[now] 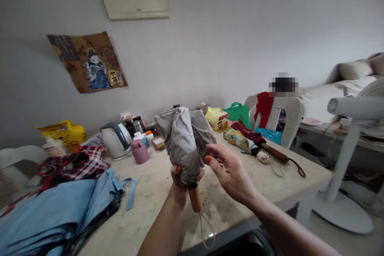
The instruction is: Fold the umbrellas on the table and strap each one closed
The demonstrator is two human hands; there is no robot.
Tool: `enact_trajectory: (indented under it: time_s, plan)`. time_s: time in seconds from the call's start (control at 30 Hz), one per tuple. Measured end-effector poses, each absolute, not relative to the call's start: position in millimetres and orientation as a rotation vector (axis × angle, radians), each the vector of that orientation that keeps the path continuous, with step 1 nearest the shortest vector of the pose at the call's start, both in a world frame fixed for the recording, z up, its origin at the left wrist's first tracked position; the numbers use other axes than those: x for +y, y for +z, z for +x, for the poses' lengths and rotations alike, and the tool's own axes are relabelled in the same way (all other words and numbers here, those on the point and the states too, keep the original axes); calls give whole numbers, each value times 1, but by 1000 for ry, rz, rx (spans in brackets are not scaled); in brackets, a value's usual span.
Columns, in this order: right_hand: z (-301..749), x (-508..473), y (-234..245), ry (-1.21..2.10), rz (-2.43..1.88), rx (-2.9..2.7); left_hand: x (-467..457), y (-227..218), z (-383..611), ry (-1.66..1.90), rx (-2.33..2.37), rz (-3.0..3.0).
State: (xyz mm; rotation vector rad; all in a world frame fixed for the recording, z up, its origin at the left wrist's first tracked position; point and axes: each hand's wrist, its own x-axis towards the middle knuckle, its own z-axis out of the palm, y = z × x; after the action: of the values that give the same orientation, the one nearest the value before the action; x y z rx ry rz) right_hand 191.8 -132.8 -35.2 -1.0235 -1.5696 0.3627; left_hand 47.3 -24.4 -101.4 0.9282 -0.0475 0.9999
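My left hand (183,179) is wrapped round a folded grey umbrella (185,140), gripping it just above its wooden handle (195,199). I hold it upright over the table, and a cord loop (206,230) hangs from the handle. My right hand (229,168) is beside the umbrella's right side, fingers spread and slightly curled, fingertips close to the loose grey fabric. It holds nothing.
A beige table (156,192) carries a blue umbrella (57,208), a plaid cloth (81,160), a white kettle (115,140), a pink cup (140,151), bottles, bags and two more folded umbrellas (258,144). A white chair (282,118) and a standing fan (351,160) are at the right.
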Motion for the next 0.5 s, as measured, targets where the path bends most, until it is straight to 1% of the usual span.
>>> enact_trajectory:
  time_s: [0.1,0.17,0.2,0.3,0.37,0.43,0.5]
  plan:
    - [188,-126,-40,553,-944,-1569,-24,-101,46,1014,-8,919]
    - [183,-123,-39,645,-1020,-1681,-21,-104,45,994,30,945]
    - [181,-123,-37,638,-1083,-1739,-19,-106,45,993,47,953]
    - [178,-130,-30,441,-1281,-1893,-16,-113,46,1020,89,949]
    - [179,-139,-29,270,-1314,-1968,-16,-115,46,991,96,940]
    - [186,-148,-29,96,-1188,-1940,-18,-113,44,947,82,925]
    - [197,-150,-30,-64,-990,-1743,-21,-108,41,909,62,899]
